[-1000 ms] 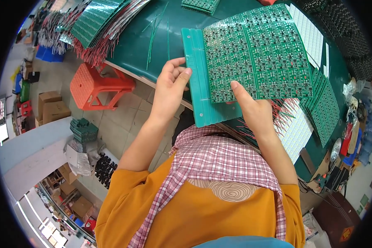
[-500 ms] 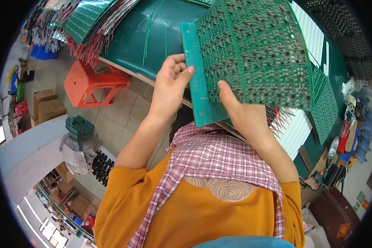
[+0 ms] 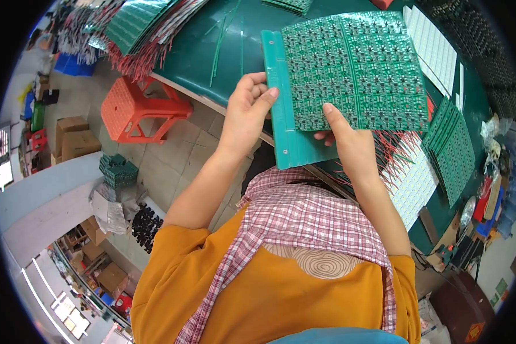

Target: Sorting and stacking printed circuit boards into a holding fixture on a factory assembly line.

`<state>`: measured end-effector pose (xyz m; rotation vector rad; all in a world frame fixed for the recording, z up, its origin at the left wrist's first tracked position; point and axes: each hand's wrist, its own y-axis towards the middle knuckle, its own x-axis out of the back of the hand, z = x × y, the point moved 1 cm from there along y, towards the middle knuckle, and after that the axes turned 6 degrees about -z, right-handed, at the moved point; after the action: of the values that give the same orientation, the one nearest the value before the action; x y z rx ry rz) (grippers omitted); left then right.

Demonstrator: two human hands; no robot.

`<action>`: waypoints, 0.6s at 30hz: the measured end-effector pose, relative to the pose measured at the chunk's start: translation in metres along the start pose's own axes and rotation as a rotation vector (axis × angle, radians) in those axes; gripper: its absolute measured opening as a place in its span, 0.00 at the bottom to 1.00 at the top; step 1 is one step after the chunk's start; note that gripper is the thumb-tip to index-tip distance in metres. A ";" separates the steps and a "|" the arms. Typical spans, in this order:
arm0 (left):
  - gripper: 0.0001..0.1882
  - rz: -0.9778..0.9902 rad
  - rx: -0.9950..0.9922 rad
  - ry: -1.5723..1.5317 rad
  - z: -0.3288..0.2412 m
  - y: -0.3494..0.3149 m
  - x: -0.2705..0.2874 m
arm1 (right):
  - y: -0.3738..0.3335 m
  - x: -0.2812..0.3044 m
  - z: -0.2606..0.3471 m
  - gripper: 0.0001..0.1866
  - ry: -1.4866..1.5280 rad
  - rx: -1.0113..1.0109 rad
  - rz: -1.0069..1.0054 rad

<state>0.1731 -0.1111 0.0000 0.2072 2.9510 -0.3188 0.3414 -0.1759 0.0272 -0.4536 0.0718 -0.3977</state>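
The green circuit-board panel [image 3: 352, 66] is lying on a teal plastic tray [image 3: 289, 109] that both hands are holding up above the near edge of the green tabletop [image 3: 235, 46]. The left hand [image 3: 247, 112] is gripping the tray's left rim, thumb on top. The right hand [image 3: 350, 143] is grasping the tray's lower edge, its thumb pressing on the panel.

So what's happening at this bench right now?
A person in an orange top holds up a green circuit board panel over a green worktable. The left hand grips its plain green edge strip; the right hand supports the lower edge. More green boards lie at right, and an orange stool stands on the floor.
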 end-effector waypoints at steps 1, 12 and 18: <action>0.16 0.009 0.002 0.016 0.000 0.000 -0.001 | -0.003 0.000 0.007 0.15 -0.077 0.028 -0.006; 0.20 -0.084 -0.178 0.249 -0.004 -0.006 0.006 | 0.007 0.012 -0.006 0.15 0.467 -0.074 0.326; 0.09 0.093 0.024 -0.327 -0.047 -0.001 -0.002 | -0.009 0.013 0.020 0.16 0.281 0.065 0.359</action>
<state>0.1676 -0.1015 0.0457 0.2660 2.6071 -0.3390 0.3531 -0.1802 0.0496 -0.3096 0.4060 -0.1073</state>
